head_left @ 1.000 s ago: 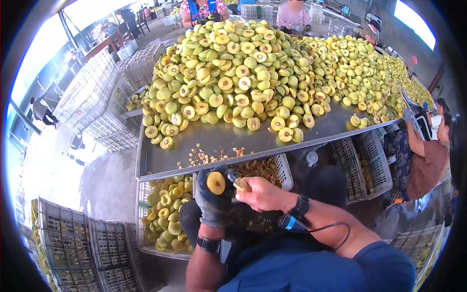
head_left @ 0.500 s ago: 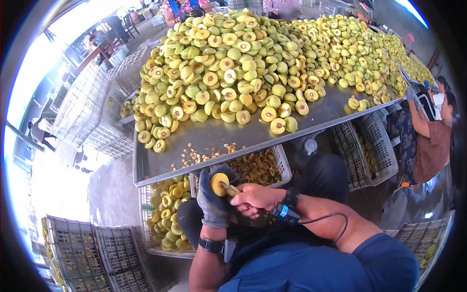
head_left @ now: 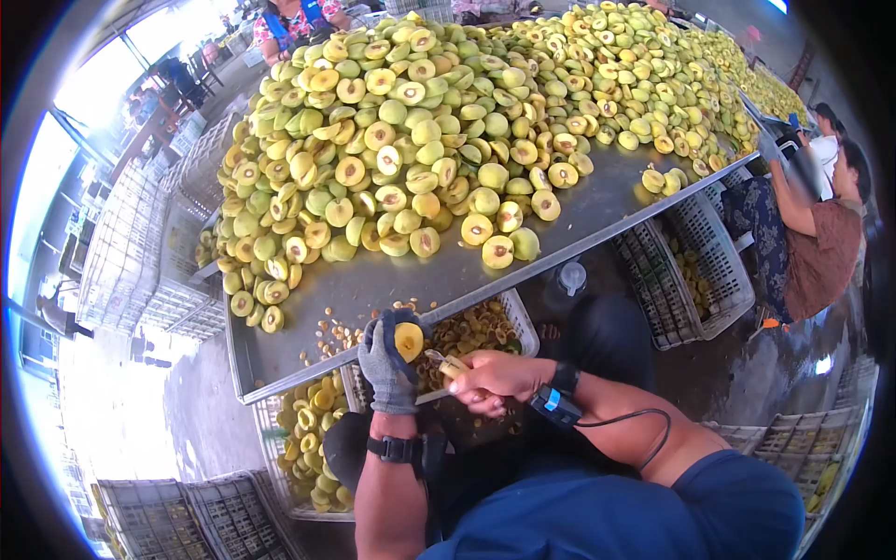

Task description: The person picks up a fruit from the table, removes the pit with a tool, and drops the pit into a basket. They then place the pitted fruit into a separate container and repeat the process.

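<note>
My left hand (head_left: pixel 385 366), in a grey work glove, is closed around a yellow stone-fruit half (head_left: pixel 409 342) with its cut face turned toward me. My bare right hand (head_left: pixel 499 378) grips a pitting tool (head_left: pixel 454 367) by its short yellowish handle. The tool's metal tip points at the fruit half and sits just beside its edge. Both hands are over the near edge of a metal table (head_left: pixel 364 280). On that table lies a big heap of halved green-yellow fruit (head_left: pixel 373 140), many with brown pits showing. Small pit pieces (head_left: pixel 336 338) are scattered near the table's edge.
Below the table stand a crate of fruit halves (head_left: pixel 313 439) and a white crate of brownish scraps (head_left: pixel 476 331). More crates (head_left: pixel 686 266) stand to the right, near a seated co-worker (head_left: pixel 821 243). Stacked crates (head_left: pixel 131 252) line the left. Another person (head_left: pixel 299 21) is behind the heap.
The tool's tip, which was in the fruit half, has come out toward the right. My left hand has shifted slightly left and up with the fruit, and the camera view has turned a little.
</note>
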Tool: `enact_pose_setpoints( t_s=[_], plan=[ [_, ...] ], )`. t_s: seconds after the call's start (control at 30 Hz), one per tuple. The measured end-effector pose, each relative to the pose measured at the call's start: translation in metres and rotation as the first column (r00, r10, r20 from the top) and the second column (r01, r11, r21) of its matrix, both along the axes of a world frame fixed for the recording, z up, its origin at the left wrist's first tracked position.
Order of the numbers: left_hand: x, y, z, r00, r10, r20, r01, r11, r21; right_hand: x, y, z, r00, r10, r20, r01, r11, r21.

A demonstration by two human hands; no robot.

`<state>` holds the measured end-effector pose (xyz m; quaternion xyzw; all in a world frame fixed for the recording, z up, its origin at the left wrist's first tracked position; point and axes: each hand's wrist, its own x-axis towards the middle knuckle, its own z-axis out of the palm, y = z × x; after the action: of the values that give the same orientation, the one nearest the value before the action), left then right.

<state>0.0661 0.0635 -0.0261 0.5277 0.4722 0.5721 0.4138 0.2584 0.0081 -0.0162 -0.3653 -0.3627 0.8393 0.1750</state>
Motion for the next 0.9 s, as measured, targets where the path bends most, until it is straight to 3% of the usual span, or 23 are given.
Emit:
enact_pose_setpoints(
  t_s=[0.03,0.07,0.1,0.17,0.2,0.23,0.27,0.3,0.37,0.4,0.43,0.47,0.5,0.6,0.7,0.77,0.83,0.9],
  plan=[
    [0.000,0.002,-0.002,0.996,0.015,0.088,-0.011,0.999,-0.053,0.008,0.004,-0.009,0.986,-0.013,0.165,-0.007,0.993,0.119],
    [0.001,0.003,-0.003,0.984,0.039,0.176,-0.021,0.994,-0.105,0.014,0.008,-0.017,0.885,-0.199,0.420,-0.107,0.793,0.600],
    [-0.002,0.004,-0.001,0.996,0.076,0.039,-0.074,0.996,-0.054,0.016,0.011,-0.010,0.861,-0.180,0.475,-0.113,0.843,0.525],
    [-0.023,0.010,0.000,0.997,0.043,0.063,-0.036,0.994,-0.100,0.026,0.018,0.011,0.796,-0.129,0.591,-0.120,0.924,0.364],
    [-0.028,0.002,0.025,0.998,0.056,0.023,-0.052,0.990,-0.129,0.030,0.016,-0.037,0.753,-0.383,0.535,-0.154,0.688,0.710],
    [-0.044,-0.005,0.037,0.691,0.227,-0.686,-0.003,0.950,0.311,0.040,0.018,-0.030,0.734,-0.454,0.505,-0.088,0.674,0.733],
    [-0.059,-0.007,0.036,0.935,0.127,-0.330,-0.121,0.992,0.039,0.047,0.027,-0.016,0.712,-0.525,0.467,-0.022,0.648,0.761],
    [-0.075,-0.009,0.035,0.956,0.247,0.160,-0.214,0.957,-0.196,0.055,0.039,-0.005,0.687,-0.590,0.423,0.043,0.615,0.788],
    [-0.136,-0.014,0.024,0.958,0.281,-0.059,-0.287,0.937,-0.199,0.077,0.065,0.010,0.511,-0.737,0.443,-0.019,0.505,0.863],
    [-0.163,-0.020,0.023,0.963,0.222,-0.152,-0.247,0.954,-0.172,0.085,0.079,0.015,0.449,-0.748,0.489,-0.087,0.508,0.857],
    [-0.197,-0.023,0.016,0.841,0.183,-0.509,-0.255,0.964,-0.075,0.092,0.094,0.018,0.381,-0.760,0.527,-0.153,0.510,0.847],
    [-0.224,-0.028,0.002,0.705,0.267,-0.657,-0.347,0.938,0.008,0.099,0.106,0.010,0.372,-0.759,0.534,-0.243,0.476,0.845],
    [-0.229,-0.030,0.002,0.534,0.342,-0.773,-0.424,0.900,0.105,0.098,0.114,0.011,0.333,-0.718,0.611,-0.297,0.535,0.791],
    [-0.237,-0.037,0.006,0.878,0.358,-0.318,-0.422,0.893,-0.159,0.087,0.130,0.017,0.225,-0.597,0.770,-0.419,0.654,0.629],
    [-0.186,-0.036,0.031,0.893,0.295,-0.340,-0.348,0.932,-0.104,0.081,0.137,0.017,0.323,-0.517,0.793,-0.481,0.632,0.608],
    [-0.148,-0.033,0.053,0.942,0.158,-0.296,-0.238,0.937,-0.257,0.076,0.139,0.012,0.352,-0.513,0.783,-0.500,0.604,0.621],
    [-0.106,-0.026,0.057,0.981,0.057,-0.187,-0.108,0.955,-0.276,0.070,0.141,0.005,0.397,-0.521,0.756,-0.494,0.573,0.654],
    [-0.074,-0.016,0.061,0.938,-0.068,-0.340,-0.019,0.969,-0.247,0.060,0.137,0.015,0.467,-0.526,0.711,-0.442,0.557,0.703]
  ],
)
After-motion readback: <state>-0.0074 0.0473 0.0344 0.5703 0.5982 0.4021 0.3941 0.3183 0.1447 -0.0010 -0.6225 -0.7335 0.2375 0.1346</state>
